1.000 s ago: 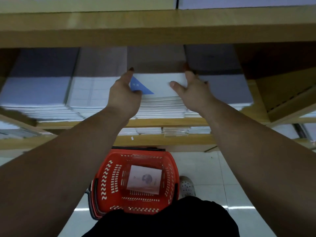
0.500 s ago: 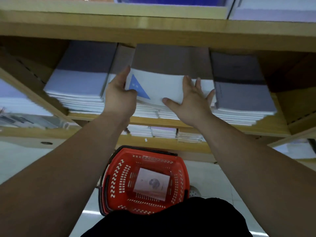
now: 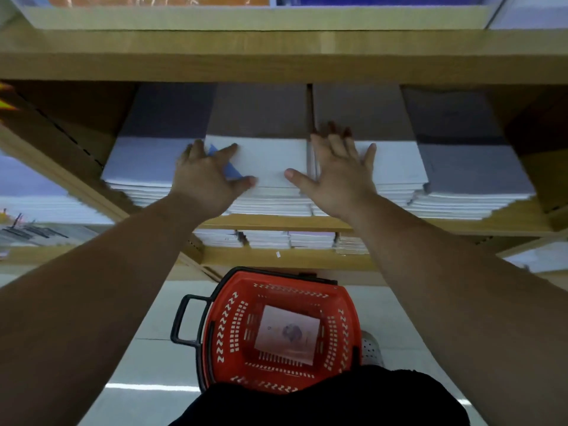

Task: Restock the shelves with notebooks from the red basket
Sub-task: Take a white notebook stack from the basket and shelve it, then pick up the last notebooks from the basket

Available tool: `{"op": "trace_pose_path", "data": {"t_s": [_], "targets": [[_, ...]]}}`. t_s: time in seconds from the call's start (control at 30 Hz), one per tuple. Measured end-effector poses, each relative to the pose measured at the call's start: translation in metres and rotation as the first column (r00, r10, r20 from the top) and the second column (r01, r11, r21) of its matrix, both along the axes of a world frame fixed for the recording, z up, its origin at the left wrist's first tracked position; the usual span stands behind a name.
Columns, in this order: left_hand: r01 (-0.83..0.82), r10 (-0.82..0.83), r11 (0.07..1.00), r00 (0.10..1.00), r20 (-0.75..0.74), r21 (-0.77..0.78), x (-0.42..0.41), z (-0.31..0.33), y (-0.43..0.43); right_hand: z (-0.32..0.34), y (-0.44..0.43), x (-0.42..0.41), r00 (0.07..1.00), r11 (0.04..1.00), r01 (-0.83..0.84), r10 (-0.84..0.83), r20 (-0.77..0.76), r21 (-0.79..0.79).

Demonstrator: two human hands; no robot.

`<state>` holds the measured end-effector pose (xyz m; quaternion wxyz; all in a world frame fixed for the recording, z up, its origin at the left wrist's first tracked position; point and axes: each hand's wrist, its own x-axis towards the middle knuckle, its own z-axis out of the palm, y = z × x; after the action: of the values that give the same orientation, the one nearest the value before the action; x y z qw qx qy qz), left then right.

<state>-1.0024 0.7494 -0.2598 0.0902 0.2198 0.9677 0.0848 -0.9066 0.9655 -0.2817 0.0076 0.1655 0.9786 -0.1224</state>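
Note:
A white notebook with a blue triangle [image 3: 270, 158] lies on top of the middle stack on the wooden shelf [image 3: 276, 223]. My left hand [image 3: 204, 182] rests flat on its left part, fingers apart, half covering the triangle. My right hand [image 3: 335, 176] lies flat with spread fingers across the gap to the stack on the right [image 3: 396, 164], its thumb on the white notebook. Below, the red basket [image 3: 285, 279] stands on the floor with one pale notebook with a round mark [image 3: 287, 333] lying in it.
More notebook stacks fill the same shelf at the left [image 3: 144, 161] and far right [image 3: 473, 173]. A thick shelf board [image 3: 276, 56] hangs low overhead. Smaller stacks [image 3: 276, 239] sit on the shelf below. A shoe [image 3: 370, 348] shows beside the basket.
The white notebook has gone from tilted to square on the middle stack. My left hand shifted from its edge to its top; my right hand slid right and spread flat.

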Motion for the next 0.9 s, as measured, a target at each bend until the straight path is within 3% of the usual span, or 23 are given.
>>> {"op": "trace_pose_path", "data": {"t_s": [0.07,0.17,0.4,0.57,0.7,0.9], "targets": [[0.023,-0.024,0.999,1.000,-0.013,-0.041,-0.002,-0.007,0.001,-0.004,0.018,0.016,0.999,0.997,0.003,-0.006,0.040,0.071],[0.024,-0.023,1.000,0.999,-0.025,0.019,-0.007,-0.013,0.007,-0.009,0.039,0.025,0.990,0.981,-0.014,-0.014,0.139,0.195],[0.010,-0.011,1.000,1.000,-0.010,-0.028,-0.003,-0.011,0.027,-0.007,0.042,0.014,0.983,0.982,-0.043,0.010,0.183,0.182],[0.093,-0.135,0.949,0.983,-0.122,-0.301,0.006,-0.005,0.036,-0.002,0.051,0.016,0.978,0.988,-0.068,0.037,0.206,0.141],[0.281,-0.289,0.936,0.957,-0.009,-0.213,0.030,-0.011,0.065,-0.005,0.052,0.021,0.976,0.987,-0.031,-0.004,0.218,0.155],[0.237,-0.230,0.959,0.971,0.064,-0.152,0.024,-0.014,0.083,0.003,0.055,0.014,0.960,0.994,-0.048,0.020,0.279,0.093]]}}
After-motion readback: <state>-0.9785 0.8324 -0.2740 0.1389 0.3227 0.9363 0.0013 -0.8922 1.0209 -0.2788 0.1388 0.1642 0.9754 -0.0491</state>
